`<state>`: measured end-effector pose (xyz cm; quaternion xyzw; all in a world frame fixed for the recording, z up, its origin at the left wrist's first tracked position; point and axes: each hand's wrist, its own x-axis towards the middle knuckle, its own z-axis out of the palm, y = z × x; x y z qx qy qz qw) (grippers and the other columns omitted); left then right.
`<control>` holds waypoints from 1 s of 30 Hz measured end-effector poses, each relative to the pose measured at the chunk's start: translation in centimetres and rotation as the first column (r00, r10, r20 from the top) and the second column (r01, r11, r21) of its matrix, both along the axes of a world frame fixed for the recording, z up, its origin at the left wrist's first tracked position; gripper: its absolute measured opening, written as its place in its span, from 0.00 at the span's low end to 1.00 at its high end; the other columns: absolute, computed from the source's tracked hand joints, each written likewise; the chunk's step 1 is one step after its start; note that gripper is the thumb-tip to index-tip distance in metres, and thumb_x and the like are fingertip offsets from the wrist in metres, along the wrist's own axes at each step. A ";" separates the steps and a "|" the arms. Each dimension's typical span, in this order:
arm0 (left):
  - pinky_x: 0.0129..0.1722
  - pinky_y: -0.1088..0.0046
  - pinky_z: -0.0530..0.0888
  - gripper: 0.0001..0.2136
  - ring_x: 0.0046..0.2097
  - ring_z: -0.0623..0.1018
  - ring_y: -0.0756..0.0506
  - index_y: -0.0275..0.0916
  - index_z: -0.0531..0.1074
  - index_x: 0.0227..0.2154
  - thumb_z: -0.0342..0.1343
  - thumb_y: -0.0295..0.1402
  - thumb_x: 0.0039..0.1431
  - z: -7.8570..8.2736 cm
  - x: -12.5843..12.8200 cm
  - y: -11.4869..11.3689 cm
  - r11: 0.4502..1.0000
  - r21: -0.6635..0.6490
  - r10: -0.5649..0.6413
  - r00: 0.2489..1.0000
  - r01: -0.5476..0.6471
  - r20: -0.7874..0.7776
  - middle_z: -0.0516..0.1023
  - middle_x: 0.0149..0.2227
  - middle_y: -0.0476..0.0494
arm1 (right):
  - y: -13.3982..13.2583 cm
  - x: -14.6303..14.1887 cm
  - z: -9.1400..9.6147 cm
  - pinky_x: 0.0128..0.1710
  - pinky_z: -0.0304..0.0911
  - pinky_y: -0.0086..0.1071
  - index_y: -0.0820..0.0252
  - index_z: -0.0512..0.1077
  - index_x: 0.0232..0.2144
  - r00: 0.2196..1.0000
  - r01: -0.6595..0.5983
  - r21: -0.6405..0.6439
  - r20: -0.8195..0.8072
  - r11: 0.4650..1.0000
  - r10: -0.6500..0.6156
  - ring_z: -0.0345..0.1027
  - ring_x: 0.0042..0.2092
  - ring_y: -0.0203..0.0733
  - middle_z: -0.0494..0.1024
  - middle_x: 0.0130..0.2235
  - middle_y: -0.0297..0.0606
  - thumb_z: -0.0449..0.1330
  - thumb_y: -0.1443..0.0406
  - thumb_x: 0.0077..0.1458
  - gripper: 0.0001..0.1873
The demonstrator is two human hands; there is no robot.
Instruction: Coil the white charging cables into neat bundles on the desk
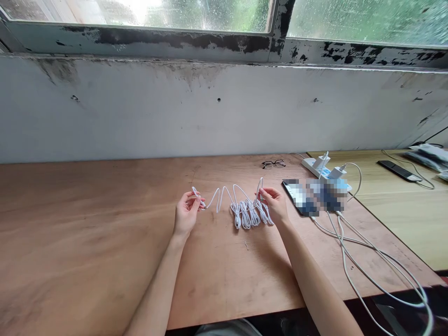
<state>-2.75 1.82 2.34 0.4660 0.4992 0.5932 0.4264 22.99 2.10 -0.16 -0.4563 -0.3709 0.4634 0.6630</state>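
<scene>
A white cable (247,215) lies in several narrow loops on the plywood tabletop (105,233), with one length rising in arches between my hands. My left hand (186,213) is shut on one end of it, and the small white plug (198,196) pokes out past my fingers. My right hand (275,204) pinches the cable at the right side of the loops, where a strand stands up above my fingers. Part of the bundle lies just left of that hand.
Black-framed glasses (273,164) lie near the wall. To the right are a white power strip (315,168) with two chargers, a phone under a pixelated patch (315,198), and loose white cables (378,266) over the table edge. Another phone (399,170) lies on a lighter desk.
</scene>
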 end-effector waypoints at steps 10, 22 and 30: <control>0.32 0.73 0.73 0.21 0.29 0.75 0.49 0.36 0.76 0.36 0.64 0.44 0.39 0.3 -0.6 0.0 0.996 -0.055 -0.068 0.998 0.067 -0.011 0.77 0.26 0.47 | 0.3 1.1 0.0 0.20 0.52 0.27 0.62 0.72 0.23 0.994 0.054 0.015 0.092 0.998 -0.056 0.57 0.20 0.30 0.71 0.21 0.32 0.66 0.55 0.38 0.16; 0.36 0.68 0.75 0.17 0.34 0.79 0.45 0.35 0.76 0.32 0.65 0.41 0.40 0.6 -1.5 0.3 0.975 0.117 0.183 0.981 -0.189 0.060 0.80 0.34 0.40 | 0.2 1.5 0.9 0.19 0.51 0.27 0.62 0.72 0.22 0.986 0.165 0.101 0.017 0.981 -0.168 0.55 0.19 0.29 0.71 0.21 0.32 0.67 0.55 0.38 0.15; 0.34 0.69 0.76 0.17 0.32 0.79 0.46 0.35 0.77 0.31 0.66 0.40 0.38 0.4 -1.7 0.5 0.974 0.104 0.193 0.977 -0.202 0.092 0.80 0.32 0.41 | 0.3 2.0 0.9 0.18 0.52 0.27 0.62 0.72 0.24 0.983 0.175 0.127 0.033 0.976 -0.181 0.56 0.19 0.28 0.72 0.21 0.33 0.67 0.56 0.39 0.15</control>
